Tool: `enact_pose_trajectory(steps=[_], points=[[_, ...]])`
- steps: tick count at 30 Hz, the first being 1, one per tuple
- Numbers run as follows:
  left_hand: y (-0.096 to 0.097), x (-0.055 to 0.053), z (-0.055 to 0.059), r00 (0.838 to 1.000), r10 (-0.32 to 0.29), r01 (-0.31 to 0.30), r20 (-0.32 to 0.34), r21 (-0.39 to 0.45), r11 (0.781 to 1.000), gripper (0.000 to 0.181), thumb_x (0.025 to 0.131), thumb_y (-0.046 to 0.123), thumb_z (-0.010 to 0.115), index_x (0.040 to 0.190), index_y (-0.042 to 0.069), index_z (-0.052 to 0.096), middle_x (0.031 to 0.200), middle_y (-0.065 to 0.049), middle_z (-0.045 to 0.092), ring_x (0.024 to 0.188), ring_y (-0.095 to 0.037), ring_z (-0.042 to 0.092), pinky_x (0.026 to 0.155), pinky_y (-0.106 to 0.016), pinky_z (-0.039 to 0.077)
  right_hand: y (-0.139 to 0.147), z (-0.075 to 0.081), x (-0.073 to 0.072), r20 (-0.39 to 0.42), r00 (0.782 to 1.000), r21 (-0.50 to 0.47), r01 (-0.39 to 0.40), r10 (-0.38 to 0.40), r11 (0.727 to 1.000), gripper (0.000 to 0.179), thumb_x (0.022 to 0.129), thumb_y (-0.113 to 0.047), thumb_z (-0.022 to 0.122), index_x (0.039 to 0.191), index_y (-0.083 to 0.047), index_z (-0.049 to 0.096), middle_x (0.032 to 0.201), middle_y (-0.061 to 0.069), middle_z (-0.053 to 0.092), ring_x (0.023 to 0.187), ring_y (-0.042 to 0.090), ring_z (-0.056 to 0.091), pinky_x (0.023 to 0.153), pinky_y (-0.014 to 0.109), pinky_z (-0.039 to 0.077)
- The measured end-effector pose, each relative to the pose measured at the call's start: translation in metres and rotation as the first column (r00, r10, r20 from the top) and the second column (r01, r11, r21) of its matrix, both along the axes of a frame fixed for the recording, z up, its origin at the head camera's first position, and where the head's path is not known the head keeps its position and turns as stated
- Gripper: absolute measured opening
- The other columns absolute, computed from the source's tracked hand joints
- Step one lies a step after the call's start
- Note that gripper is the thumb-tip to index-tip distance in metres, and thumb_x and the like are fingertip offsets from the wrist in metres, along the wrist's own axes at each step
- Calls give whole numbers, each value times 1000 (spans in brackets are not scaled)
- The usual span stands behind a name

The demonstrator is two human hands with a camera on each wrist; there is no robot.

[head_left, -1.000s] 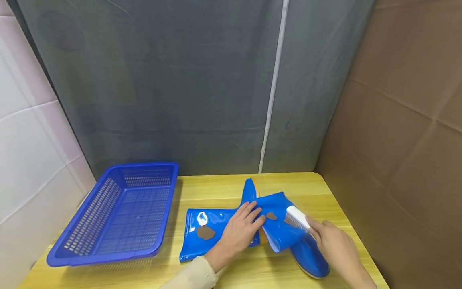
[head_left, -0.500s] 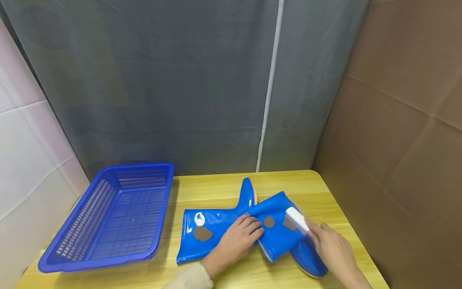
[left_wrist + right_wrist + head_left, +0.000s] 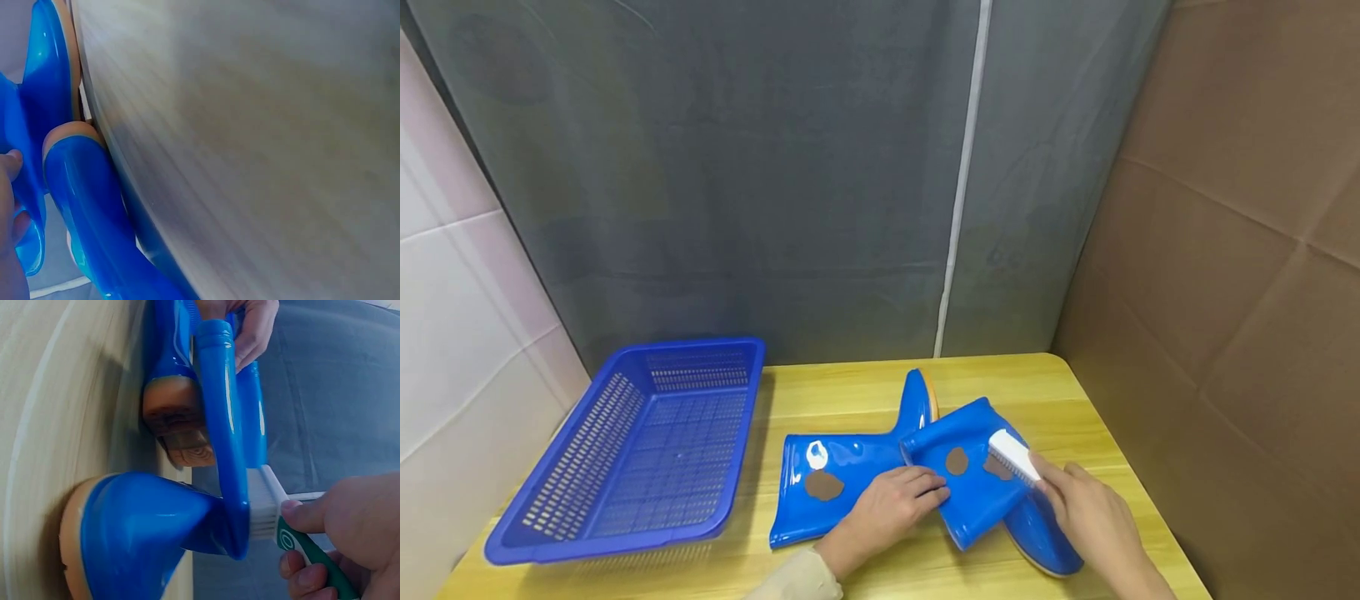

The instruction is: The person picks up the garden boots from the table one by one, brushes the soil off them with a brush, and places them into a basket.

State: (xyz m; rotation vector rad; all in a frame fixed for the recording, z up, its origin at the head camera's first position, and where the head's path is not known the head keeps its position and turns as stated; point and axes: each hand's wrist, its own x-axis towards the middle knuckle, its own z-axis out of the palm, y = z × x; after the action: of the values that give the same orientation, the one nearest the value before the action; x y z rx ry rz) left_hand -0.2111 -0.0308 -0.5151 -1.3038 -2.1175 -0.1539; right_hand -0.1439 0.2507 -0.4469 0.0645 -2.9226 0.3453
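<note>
Two blue rain boots lie on the wooden table. The right boot's shaft [image 3: 981, 504] crosses leftward over the other boot's sole end, with brown patches on its upper side. My left hand [image 3: 891, 504] grips this shaft at its open end; in the left wrist view the thumb [image 3: 11, 164] and fingertips lie on either side of the rim. My right hand [image 3: 1090, 508] holds a white scrub brush [image 3: 1013, 457] with a green handle [image 3: 322, 565]. Its bristles [image 3: 261, 503] touch the shaft by a brown patch. The left boot [image 3: 842, 450] lies flat, toe pointing away.
A blue plastic basket [image 3: 741, 467] stands at the table's left. Behind the table [image 3: 835, 392] hangs a grey curtain [image 3: 775, 208]; a brown cloth wall [image 3: 1240, 275] rises at the right and a white one [image 3: 467, 333] at the left.
My left hand has moved slightly toward me and off the upper part of the shaft to its open end, which has opened out. The brush has shifted slightly left along the patch.
</note>
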Motion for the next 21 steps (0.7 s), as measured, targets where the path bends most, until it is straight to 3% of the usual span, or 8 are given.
enact_pose_trajectory(steps=[4, 10, 16, 21], points=[[0, -1, 0, 1000, 17, -16, -12, 41, 999, 28, 82, 19, 80, 109, 25, 75, 111, 10, 74, 107, -7, 68, 94, -22, 55, 0, 6, 0, 14, 999, 35, -44, 43, 998, 37, 94, -20, 67, 130, -26, 66, 83, 1, 64, 62, 12, 49, 57, 29, 43], [1, -2, 0, 999, 33, -32, -14, 96, 995, 24, 83, 18, 79, 106, 24, 77, 108, 10, 75, 103, -8, 69, 89, -21, 57, -3, 17, 2, 34, 995, 114, -100, 97, 988, 36, 92, -22, 69, 127, -28, 68, 76, -4, 59, 61, 9, 45, 56, 25, 41], [0, 0, -1, 995, 36, -43, 91, 78, 996, 26, 85, 12, 76, 109, 23, 76, 112, 9, 74, 109, -8, 68, 91, -21, 57, -2, 24, 2, 65, 991, 156, -130, 121, 979, 35, 90, -27, 70, 125, -31, 68, 71, -9, 53, 60, 8, 42, 54, 22, 36], [-2, 2, 1, 984, 42, -54, 172, 68, 996, 28, 86, 10, 75, 111, 21, 75, 116, 7, 73, 112, -8, 68, 95, -24, 56, 5, 29, -4, -50, 982, 160, -171, 181, 972, 35, 89, -25, 72, 123, -33, 70, 73, -11, 57, 59, 4, 42, 51, 21, 35]])
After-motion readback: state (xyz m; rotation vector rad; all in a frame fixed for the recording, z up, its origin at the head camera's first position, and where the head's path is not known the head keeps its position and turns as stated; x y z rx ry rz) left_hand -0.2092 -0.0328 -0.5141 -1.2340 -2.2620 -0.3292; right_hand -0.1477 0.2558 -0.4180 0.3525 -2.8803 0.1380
